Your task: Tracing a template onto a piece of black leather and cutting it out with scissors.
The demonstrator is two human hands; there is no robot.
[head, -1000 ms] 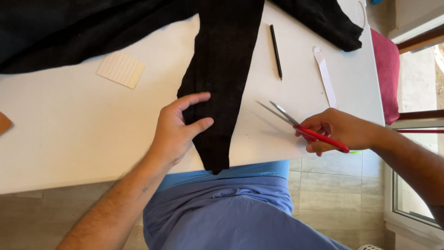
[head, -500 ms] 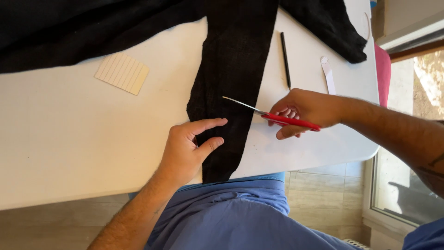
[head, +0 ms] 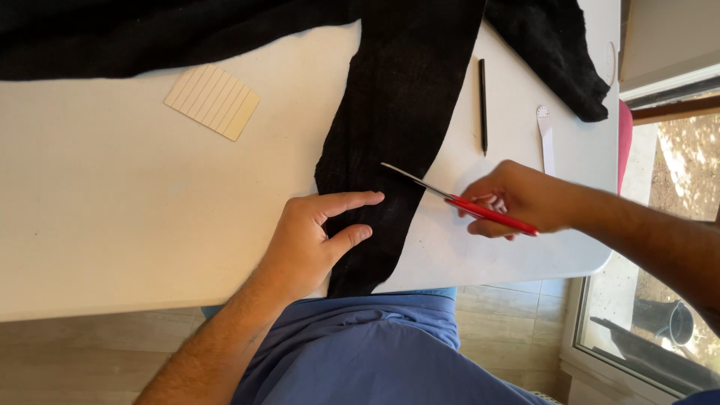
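Note:
A long strip of black fabric (head: 409, 105) runs down a white table (head: 112, 210) toward its near edge. My left hand (head: 315, 240) lies flat on the strip's lower left part, fingers spread, pressing it to the table. My right hand (head: 517, 199) grips red-handled scissors (head: 457, 199). Their metal blades point left and reach over the strip's right edge, just above my left fingers. The blades look nearly closed.
A cream ribbed card (head: 212, 101) lies on the table at upper left. A black pencil (head: 483, 105) and a white paper strip (head: 546, 139) lie right of the fabric. More black cloth (head: 555, 52) covers the far side. A window (head: 660, 300) stands at right.
My right hand has brought the scissors leftward from the table's right side, so the blades now reach onto the fabric. My left hand has stayed pressed on the strip.

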